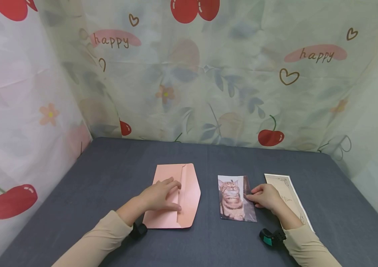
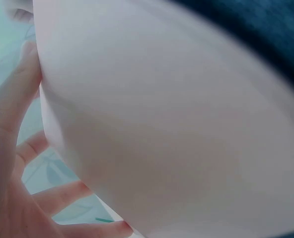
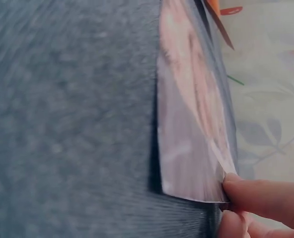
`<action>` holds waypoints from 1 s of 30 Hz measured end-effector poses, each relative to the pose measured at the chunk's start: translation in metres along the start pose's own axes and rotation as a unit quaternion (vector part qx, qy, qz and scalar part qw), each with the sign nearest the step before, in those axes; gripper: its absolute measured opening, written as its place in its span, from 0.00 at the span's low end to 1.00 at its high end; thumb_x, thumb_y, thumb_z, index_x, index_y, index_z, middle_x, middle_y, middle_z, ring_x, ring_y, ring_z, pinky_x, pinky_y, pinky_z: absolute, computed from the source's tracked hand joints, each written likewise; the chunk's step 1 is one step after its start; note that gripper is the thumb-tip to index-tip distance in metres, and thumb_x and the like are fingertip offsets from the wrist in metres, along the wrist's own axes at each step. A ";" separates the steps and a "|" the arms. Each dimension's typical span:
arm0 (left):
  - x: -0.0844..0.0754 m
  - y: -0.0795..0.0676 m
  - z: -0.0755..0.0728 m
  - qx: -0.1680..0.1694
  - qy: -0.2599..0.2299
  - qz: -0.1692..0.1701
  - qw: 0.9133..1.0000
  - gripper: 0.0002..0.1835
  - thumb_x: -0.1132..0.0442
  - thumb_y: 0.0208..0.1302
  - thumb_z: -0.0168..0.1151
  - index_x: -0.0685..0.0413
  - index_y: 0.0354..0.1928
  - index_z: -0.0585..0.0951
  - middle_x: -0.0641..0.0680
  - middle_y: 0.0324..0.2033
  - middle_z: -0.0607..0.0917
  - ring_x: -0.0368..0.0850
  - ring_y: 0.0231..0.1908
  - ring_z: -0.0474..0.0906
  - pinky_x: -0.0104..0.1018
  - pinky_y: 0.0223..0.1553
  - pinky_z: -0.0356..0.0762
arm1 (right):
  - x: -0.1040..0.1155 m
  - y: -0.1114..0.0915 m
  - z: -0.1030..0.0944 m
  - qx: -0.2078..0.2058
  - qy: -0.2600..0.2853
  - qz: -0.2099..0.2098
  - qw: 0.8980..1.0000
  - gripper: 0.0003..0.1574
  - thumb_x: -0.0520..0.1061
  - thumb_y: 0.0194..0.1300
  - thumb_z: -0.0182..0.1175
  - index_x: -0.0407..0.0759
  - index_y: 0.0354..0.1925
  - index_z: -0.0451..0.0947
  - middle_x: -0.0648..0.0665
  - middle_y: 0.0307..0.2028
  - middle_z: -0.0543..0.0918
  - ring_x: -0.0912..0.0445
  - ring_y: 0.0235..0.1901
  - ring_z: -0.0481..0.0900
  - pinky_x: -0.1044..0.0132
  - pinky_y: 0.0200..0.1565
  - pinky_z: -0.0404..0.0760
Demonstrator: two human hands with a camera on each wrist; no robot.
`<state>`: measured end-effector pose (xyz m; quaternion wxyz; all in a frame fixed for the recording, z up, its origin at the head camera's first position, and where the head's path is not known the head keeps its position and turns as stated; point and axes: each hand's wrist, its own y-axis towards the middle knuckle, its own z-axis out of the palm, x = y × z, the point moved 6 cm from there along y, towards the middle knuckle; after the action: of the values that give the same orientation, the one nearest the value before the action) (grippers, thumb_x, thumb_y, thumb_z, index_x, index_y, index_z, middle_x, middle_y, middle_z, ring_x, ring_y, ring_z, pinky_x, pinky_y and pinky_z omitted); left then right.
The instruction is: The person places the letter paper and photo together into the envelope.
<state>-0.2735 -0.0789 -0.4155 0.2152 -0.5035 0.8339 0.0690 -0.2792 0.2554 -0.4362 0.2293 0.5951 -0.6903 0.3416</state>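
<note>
Left hand is resting, fingers spread, on pink envelope; right hand is pinching cat photo, lying between envelope and cream card. Right forearm is partly covering card. Curtain is hanging behind.

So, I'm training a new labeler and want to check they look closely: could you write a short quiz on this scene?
1. True or false: the cat photo lies between the pink envelope and the cream card.
2. What is the right hand doing with the photo?
A) pressing flat on its middle
B) pinching its edge
C) lying apart from it
3. Of the three paper items, which one is the left hand touching?

Key:
1. True
2. B
3. The pink envelope
</note>
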 end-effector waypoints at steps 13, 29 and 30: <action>0.000 0.000 0.000 0.000 0.001 0.000 1.000 0.31 0.40 0.48 0.68 0.40 0.52 0.71 0.62 0.67 0.65 0.62 0.64 0.66 0.58 0.67 0.57 | 0.012 -0.006 -0.007 0.031 0.031 -0.034 0.998 0.17 0.36 0.59 0.60 0.21 0.42 0.73 0.41 0.28 0.82 0.63 0.22 0.76 0.71 0.27 0.82; -0.002 -0.002 -0.001 0.001 -0.003 -0.003 1.000 0.30 0.40 0.48 0.69 0.40 0.51 0.71 0.62 0.67 0.65 0.64 0.63 0.66 0.59 0.66 0.58 | 0.027 -0.009 -0.016 0.032 0.058 -0.048 0.997 0.20 0.36 0.62 0.57 0.19 0.47 0.71 0.36 0.34 0.84 0.62 0.26 0.78 0.69 0.30 0.83; -0.002 -0.002 -0.001 0.001 -0.003 -0.004 1.000 0.30 0.40 0.48 0.68 0.40 0.51 0.71 0.62 0.67 0.65 0.64 0.63 0.66 0.59 0.66 0.58 | 0.028 -0.010 -0.016 0.031 0.059 -0.047 0.997 0.20 0.36 0.62 0.57 0.20 0.48 0.71 0.36 0.34 0.84 0.62 0.26 0.78 0.69 0.30 0.83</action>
<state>-0.2713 -0.0788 -0.4131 0.2190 -0.5061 0.8314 0.0689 -0.2763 0.2483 -0.4029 0.2671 0.6127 -0.6358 0.3861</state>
